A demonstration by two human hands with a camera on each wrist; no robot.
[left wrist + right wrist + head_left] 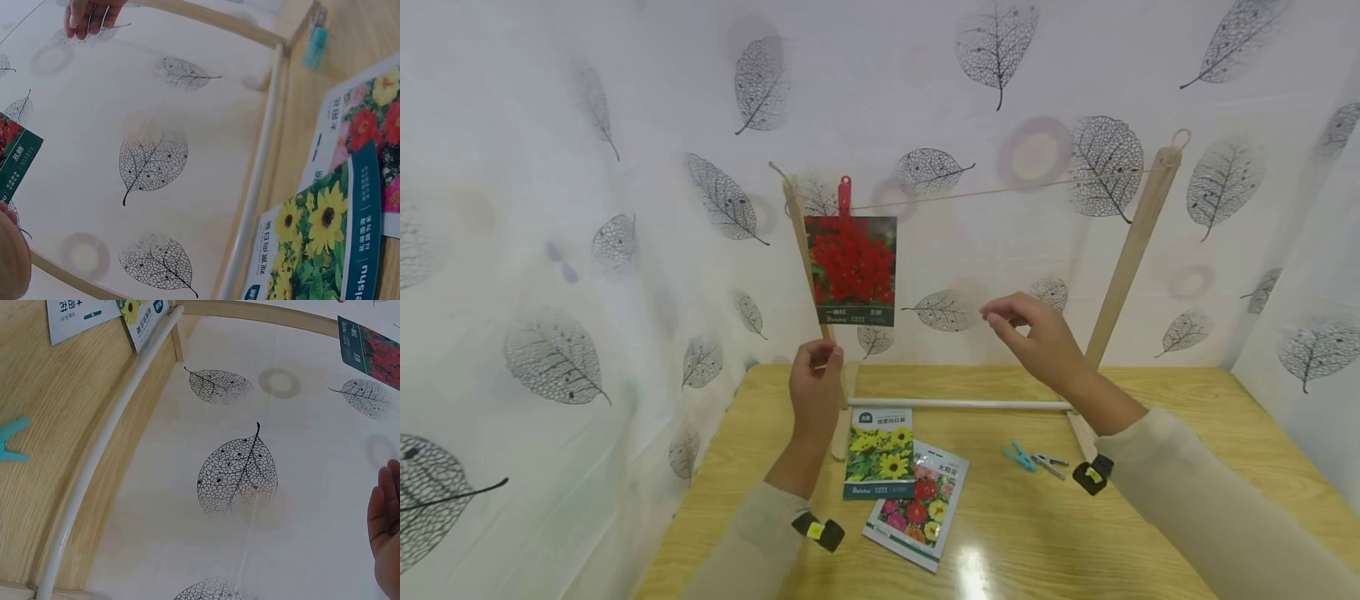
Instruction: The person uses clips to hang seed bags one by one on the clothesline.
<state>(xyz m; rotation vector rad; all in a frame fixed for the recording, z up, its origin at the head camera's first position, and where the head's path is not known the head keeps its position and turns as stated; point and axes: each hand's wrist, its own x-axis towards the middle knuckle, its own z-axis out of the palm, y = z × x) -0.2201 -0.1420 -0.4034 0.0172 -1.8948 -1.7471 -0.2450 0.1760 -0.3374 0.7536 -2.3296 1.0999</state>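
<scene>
A red-flower seed packet [855,269] [15,156] [372,350] hangs from a string [1000,190] by a red clothespin [845,196]. My left hand [815,387] [12,256] is raised just below the packet's lower left corner, its fingers loosely curled on nothing. To the right of the packet, my right hand [1033,337] [90,15] [386,531] hovers in the air with relaxed fingers and holds nothing. Neither hand touches the packet.
The string runs between two wooden posts [1131,250], joined by a white rod [970,404] [256,181] [106,456]. On the wooden table [1187,442] lie a sunflower packet [880,452] [312,244], a mixed-flower packet [917,504] [369,119], a teal clip [1018,455] [315,40] [11,440] and a grey clip [1048,463]. Leaf-patterned walls close in all around.
</scene>
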